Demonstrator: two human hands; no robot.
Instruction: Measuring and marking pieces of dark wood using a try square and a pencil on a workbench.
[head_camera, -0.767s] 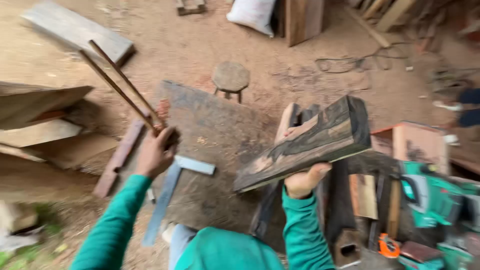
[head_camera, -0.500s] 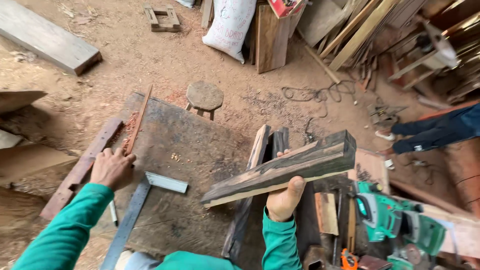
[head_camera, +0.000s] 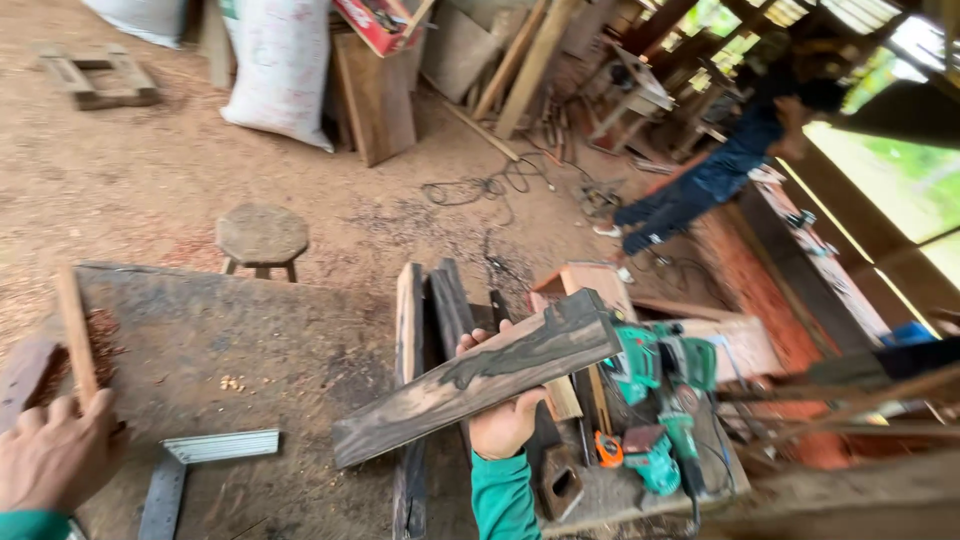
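Dark-streaked wood block (head_camera: 480, 385), pale edges

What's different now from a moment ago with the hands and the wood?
The left hand swung its thin wooden strips down from the air onto the dark board, resting there. The right hand keeps gripping the dark streaked plank, raised as before. The metal square stayed put.

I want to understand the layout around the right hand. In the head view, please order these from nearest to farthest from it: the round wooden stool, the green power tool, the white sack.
From the right hand, which holds the dark wooden block:
1. Green power tool, just to its right on the bench.
2. Round wooden stool, up and left on the dirt floor.
3. White sack, farthest, at the upper left beside boards.
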